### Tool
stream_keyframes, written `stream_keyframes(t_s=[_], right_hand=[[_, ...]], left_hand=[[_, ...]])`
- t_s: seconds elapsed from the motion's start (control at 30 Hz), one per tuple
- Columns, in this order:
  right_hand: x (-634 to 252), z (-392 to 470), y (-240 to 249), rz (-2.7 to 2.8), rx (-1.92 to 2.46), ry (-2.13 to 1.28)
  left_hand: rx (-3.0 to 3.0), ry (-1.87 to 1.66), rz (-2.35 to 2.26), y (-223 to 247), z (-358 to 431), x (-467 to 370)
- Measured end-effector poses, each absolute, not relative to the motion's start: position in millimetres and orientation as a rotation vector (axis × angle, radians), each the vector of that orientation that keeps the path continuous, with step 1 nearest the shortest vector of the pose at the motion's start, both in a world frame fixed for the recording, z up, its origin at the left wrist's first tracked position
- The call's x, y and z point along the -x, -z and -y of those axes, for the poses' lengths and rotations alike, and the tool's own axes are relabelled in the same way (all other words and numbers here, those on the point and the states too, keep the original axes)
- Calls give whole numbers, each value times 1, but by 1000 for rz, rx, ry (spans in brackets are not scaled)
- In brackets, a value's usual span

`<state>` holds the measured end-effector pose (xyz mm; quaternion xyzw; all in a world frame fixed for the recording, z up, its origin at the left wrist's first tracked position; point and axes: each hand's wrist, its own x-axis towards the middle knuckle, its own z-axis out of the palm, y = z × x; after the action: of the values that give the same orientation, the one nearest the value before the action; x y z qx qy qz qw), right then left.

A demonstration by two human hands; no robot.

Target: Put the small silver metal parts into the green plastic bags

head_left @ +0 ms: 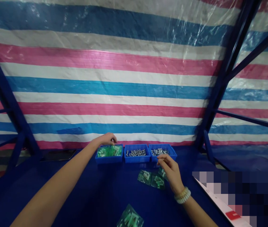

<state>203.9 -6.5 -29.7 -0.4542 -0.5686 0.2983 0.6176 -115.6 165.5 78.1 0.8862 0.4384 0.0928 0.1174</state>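
Observation:
My left hand (pixel 107 138) is over the back edge of the left blue bin (pixel 109 160), which holds green plastic bags (pixel 109 151). Its fingers curl downward, and what is in them, if anything, is hidden. In front of the right blue bin (pixel 173 153), filled with small metal parts (pixel 157 152), is my right hand (pixel 171 171). The thumb and fingers there are pinched together; I cannot make out anything between them. Below that hand lie several small green packets (pixel 144 177) with pieces inside, one partly covered by the hand.
Between the outer bins stands a middle blue bin (pixel 137 158) of small metal fasteners (pixel 136 152). Another green packet (pixel 130 217) lies at the front of the blue table (pixel 89 192). Blue metal posts (pixel 215 91) flank a striped plastic sheet (pixel 115 110). A flat dark object (pixel 58 155) lies back left.

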Motion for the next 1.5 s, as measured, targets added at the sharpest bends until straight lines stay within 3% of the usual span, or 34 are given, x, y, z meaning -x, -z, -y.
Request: stream_keyframes(t_s=[0.2, 0.37, 0.57, 0.73, 0.83, 0.93, 1.13, 1.2, 1.37, 1.5], right_hand=[[-187, 12, 38, 1885, 1320, -192], [-174, 17, 41, 2067, 1384, -47], [-164, 24, 34, 1834, 1090, -744], [-153, 30, 38, 1422, 829, -1311], [-152, 28, 41, 1250, 796, -1432], [-156, 28, 37, 1330, 851, -1283], [-173, 38, 22, 1844, 757, -164], [-177, 41, 21, 1895, 707, 44], [-176, 42, 17, 1858, 646, 86], [-168, 43, 17, 1817, 661, -125]], left_hand=[[-2616, -765, -1295, -97, -112, 96], [-2552, -892, -1046, -52, -26, 55], [-1767, -930, -1034, 10, 14, 34], [-1495, -948, -986, 18, 14, 34], [-1481, -1038, -1026, 14, 17, 33], [-1652, -1062, -995, 7, 22, 35], [-2736, -977, -672, -5, 24, 50], [-2926, -1003, -597, -4, 23, 53], [-2847, -1369, -446, 3, 26, 46], [-2251, -1412, -738, 8, 32, 34]])
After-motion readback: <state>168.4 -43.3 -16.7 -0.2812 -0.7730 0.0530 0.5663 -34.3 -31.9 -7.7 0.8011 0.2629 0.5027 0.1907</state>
